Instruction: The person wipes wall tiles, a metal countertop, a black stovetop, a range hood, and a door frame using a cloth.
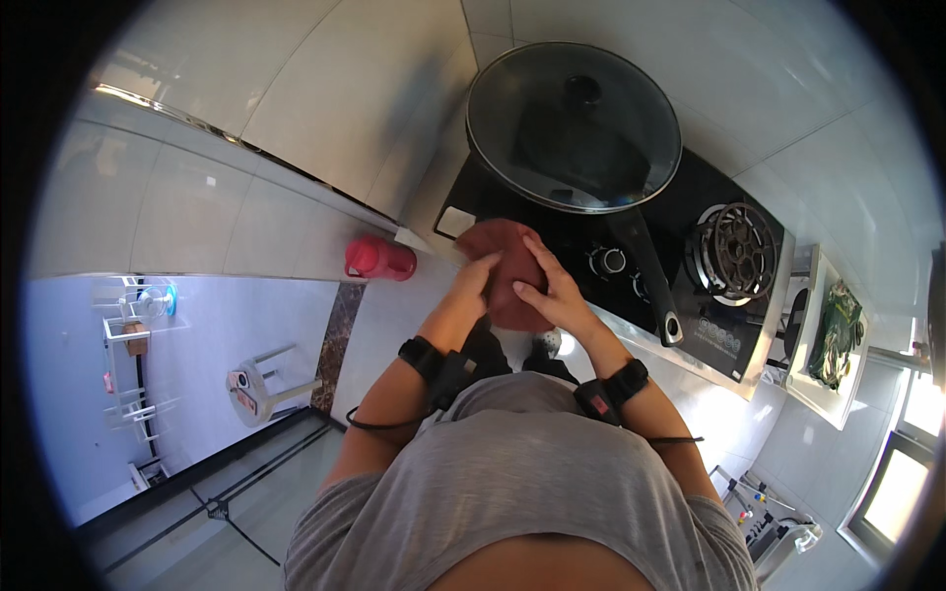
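Note:
A dull red cloth [510,273] is spread between my two hands, in front of the near edge of a black glass gas cooktop [547,236]. My left hand [473,287] grips its left side, the fingers partly hidden by the fabric. On the opposite side, my right hand [556,292] holds the cloth with thumb and fingers apart across it. Just beyond both hands sits a large frying pan with a glass lid [576,133]. The pan's black handle [650,277] points back over the cooktop's front edge, right of my right hand.
The right burner carries a cast-iron pan support [745,251]. A red bottle [380,258] is at the left, near the wall corner. Leafy greens [836,336] lie in a pale tray-like holder at the right. A round stool [251,391] stands beyond the doorway.

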`<state>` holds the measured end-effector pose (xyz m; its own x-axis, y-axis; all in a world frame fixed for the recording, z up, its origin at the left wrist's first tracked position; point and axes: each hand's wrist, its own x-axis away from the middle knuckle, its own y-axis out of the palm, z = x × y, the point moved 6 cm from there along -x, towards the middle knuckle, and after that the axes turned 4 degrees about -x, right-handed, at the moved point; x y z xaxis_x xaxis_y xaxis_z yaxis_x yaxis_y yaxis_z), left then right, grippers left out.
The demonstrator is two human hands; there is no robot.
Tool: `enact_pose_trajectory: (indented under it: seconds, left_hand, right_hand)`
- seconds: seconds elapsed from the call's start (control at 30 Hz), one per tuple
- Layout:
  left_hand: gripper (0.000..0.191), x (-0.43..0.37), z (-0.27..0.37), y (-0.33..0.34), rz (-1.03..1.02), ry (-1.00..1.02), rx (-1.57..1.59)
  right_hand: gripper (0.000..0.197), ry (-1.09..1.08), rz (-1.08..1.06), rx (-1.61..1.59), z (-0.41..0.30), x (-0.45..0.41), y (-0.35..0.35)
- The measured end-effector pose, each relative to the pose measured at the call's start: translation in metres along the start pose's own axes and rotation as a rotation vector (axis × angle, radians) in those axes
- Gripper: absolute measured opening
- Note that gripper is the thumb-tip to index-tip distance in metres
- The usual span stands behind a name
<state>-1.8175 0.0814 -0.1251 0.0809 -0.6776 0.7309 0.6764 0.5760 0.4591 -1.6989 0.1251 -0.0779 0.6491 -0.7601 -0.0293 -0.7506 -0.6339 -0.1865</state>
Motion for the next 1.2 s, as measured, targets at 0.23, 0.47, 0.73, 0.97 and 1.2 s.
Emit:
enact_pose_trajectory:
  seconds: [0.23,0.47,0.73,0.97,1.2]
  left_hand:
    - [0.034,-0.054,0.089,-0.006,-0.017,0.104,-0.179]
    - [0.087,-0.109,0.139,-0.022,0.297,0.781,-0.900]
    - [0.078,-0.133,0.125,-0.011,0.210,0.650,-1.546]
    - [0.046,-0.208,0.172,-0.001,0.082,0.855,-1.444]
    - [0.048,-0.254,0.200,0.041,0.166,0.683,-1.443]
  right_hand:
    - [0.051,0.274,0.044,-0.011,0.015,0.014,-0.024]
    - [0.044,0.381,0.160,0.031,0.013,0.037,-0.038]
    - [0.041,0.417,0.255,-0.030,0.004,0.025,-0.038]
    - [0.039,0.513,0.403,-0.041,-0.013,0.036,-0.041]
    - [0.042,0.582,0.518,-0.070,-0.009,0.075,-0.045]
